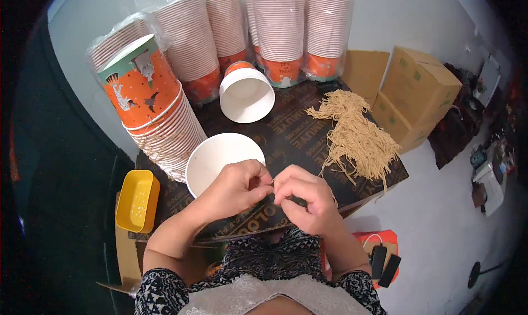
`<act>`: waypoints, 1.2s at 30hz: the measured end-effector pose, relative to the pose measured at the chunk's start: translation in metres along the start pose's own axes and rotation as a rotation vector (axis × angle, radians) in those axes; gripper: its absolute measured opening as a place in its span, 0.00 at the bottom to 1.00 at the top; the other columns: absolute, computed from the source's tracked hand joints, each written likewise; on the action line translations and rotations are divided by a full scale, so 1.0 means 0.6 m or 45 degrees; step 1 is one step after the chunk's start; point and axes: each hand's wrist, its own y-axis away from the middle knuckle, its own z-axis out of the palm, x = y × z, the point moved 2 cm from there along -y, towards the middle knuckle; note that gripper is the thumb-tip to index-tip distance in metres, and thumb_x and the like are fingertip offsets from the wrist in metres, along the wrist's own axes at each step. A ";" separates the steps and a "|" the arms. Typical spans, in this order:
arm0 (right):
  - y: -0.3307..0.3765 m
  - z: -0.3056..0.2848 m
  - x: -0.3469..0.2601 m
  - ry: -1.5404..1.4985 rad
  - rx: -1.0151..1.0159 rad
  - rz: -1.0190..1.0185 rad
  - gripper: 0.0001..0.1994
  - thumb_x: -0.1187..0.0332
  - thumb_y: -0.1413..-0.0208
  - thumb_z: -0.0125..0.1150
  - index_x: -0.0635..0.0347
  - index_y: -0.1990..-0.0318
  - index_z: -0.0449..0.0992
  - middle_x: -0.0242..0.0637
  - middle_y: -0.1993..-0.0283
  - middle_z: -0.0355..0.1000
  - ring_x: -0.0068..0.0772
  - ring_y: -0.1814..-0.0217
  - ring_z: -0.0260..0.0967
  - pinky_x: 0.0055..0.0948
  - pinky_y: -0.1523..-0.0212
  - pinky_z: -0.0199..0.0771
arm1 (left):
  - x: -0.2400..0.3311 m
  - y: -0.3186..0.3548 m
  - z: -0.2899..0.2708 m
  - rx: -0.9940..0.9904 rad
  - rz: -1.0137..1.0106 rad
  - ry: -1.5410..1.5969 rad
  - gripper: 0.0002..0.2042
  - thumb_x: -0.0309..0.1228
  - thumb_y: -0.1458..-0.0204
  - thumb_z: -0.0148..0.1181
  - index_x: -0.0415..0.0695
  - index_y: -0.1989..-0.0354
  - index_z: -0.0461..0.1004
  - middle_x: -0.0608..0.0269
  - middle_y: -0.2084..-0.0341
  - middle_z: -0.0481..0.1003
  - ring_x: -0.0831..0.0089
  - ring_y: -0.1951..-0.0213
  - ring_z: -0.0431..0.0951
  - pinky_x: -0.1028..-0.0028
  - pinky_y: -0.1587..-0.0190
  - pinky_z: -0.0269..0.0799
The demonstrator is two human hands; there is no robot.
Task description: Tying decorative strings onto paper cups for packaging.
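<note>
In front of me, my left hand (237, 189) and my right hand (306, 198) meet with fingertips pinched close together. A thin tan string (278, 180) runs between them, and part of it shows over the right index finger; its ends are mostly hidden. Just behind my left hand, a white paper bucket (220, 156) lies with its open mouth toward me, partly covered by the hand. To the right sits a loose heap of tan strings (360, 139). A leaning stack of paper buckets (170, 136), topped by an orange and green printed one, stands at the left.
Several tall wrapped bucket stacks (278, 26) line the back of the dark board table (286, 114). A smaller white bucket (247, 97) lies on its side there. A yellow tray (154, 205) with small white bits sits at the left edge. Cardboard boxes (421, 84) stand at right.
</note>
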 end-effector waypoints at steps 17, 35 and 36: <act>-0.009 -0.003 0.039 0.562 0.190 -0.159 0.05 0.82 0.55 0.60 0.67 0.68 0.74 0.43 0.62 0.69 0.45 0.61 0.66 0.37 0.60 0.69 | -0.020 -0.007 -0.003 -0.076 -0.167 0.237 0.07 0.27 0.40 0.56 0.36 0.67 0.72 0.67 0.80 0.72 0.82 0.75 0.70 0.76 0.75 0.66; 0.008 0.024 0.068 0.257 0.234 0.047 0.06 0.82 0.49 0.61 0.66 0.64 0.73 0.42 0.59 0.70 0.39 0.59 0.72 0.31 0.59 0.72 | -0.021 -0.013 -0.007 -0.122 -0.177 0.316 0.04 0.26 0.41 0.58 0.37 0.66 0.73 0.71 0.74 0.73 0.85 0.69 0.69 0.79 0.67 0.68; 0.008 0.024 0.069 0.243 0.221 0.063 0.05 0.81 0.48 0.61 0.66 0.64 0.72 0.44 0.59 0.70 0.43 0.58 0.72 0.34 0.57 0.73 | -0.021 -0.014 -0.007 -0.119 -0.189 0.314 0.04 0.25 0.42 0.59 0.37 0.66 0.73 0.71 0.74 0.73 0.85 0.69 0.69 0.80 0.67 0.68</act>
